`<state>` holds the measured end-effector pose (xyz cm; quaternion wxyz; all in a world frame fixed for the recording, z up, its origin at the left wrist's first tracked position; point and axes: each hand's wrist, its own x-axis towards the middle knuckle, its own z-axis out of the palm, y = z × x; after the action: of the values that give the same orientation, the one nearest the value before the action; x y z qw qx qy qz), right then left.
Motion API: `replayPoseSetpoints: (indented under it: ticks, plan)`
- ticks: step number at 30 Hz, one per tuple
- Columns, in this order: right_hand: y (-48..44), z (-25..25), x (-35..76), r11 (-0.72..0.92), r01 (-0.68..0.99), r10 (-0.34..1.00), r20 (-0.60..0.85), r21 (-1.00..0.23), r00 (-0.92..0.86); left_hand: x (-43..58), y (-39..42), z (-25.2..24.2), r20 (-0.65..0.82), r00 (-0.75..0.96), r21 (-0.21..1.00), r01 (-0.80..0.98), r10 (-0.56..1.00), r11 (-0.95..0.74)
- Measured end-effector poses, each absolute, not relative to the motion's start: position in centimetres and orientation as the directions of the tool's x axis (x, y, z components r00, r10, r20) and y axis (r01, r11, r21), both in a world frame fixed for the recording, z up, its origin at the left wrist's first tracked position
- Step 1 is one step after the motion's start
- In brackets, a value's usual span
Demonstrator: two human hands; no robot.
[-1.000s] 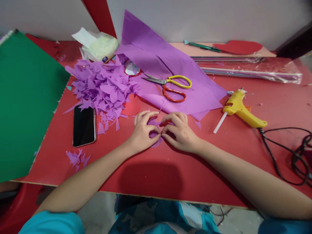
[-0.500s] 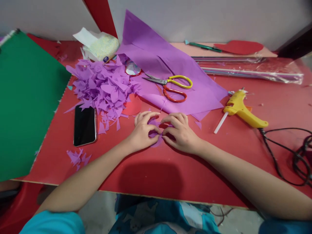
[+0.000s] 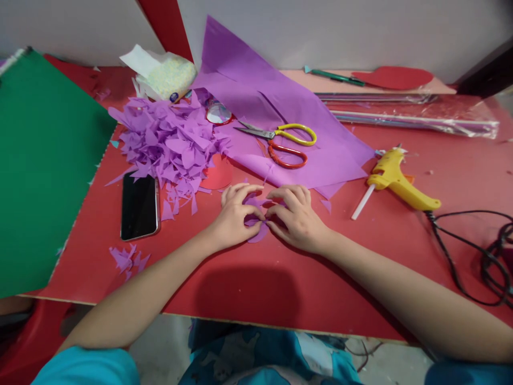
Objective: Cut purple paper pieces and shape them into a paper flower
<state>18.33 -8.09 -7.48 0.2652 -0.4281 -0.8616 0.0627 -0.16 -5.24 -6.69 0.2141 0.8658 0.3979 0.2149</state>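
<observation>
The sleeves (image 3: pixel 86 366) are turquoise, the blue clothing (image 3: pixel 276 357) pale-patterned.

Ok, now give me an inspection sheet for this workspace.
Surface: red tabletop, partly covered.
Things in hand: small purple paper piece, partly hidden.
Clutter: heaped purple paper scraps, black-screened phone, yellow-and-red-handled metal scissors on a large purple paper sheet.
Hands: left hand pinching the piece; right hand, grip unclear.
Cables: black cord from a yellow plastic glue gun, looped at right.
Surroundings: pale grey wall behind, large green sheet at left.
</observation>
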Motion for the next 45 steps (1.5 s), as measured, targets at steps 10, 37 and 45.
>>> replayPoseSetpoints:
  ticks: [10,37,45]
  plan:
    - [-7.9,-8.0,18.2,0.677,0.696,0.708,0.473,-0.241,-0.525,-0.2,-5.3,-6.5,0.237,0.592,0.55,0.572,0.77,-0.609]
    - [-7.0,-7.8,19.3,0.393,0.591,0.918,0.343,-0.705,-0.201,-0.4,-4.9,-5.9,0.268,0.432,0.792,0.409,0.861,-0.452]
    - [-7.4,-7.6,18.8,0.541,0.662,0.84,0.364,-0.518,-0.403,-0.5,-4.8,-6.2,0.326,0.281,0.734,0.526,0.903,-0.429]
